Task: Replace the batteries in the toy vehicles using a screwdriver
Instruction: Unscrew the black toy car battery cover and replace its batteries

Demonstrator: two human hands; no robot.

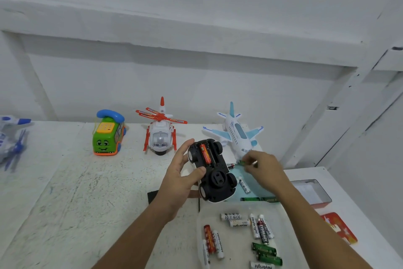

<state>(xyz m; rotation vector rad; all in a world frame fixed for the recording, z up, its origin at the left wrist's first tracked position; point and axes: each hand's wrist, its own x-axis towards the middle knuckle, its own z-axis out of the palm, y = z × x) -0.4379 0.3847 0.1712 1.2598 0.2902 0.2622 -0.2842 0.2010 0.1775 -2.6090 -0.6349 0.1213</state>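
The left hand (180,173) grips an upturned black toy car (214,178) at the middle of the table (76,192), thumb laid across the chassis and fingers curled round the far side. The car's battery bay is open, with a red battery (205,154) seated in it. At 3 o'clock from the car the right hand (262,168) pinches a green battery (244,162) between thumb and fingertips, its other fingers bent in; it is just beside the nose of a white-and-blue toy airplane (237,135), which stands at 1 o'clock. A red-and-white toy helicopter (161,133) stands at 11 o'clock, close behind the left fingers, a green telephone bus (109,135) is at 10 o'clock, and a blue-and-white toy (11,137) is cut off by the left edge. A white battery (244,184) lies on a pale blue sheet (259,188) between car and right forearm. At 5 o'clock loose batteries (239,230) lie scattered on clear plastic, white, red and green. An open tin (315,190) and its red lid (340,227) sit beyond the right arm at 4 o'clock. A flat black piece (152,196) shows under the left wrist.
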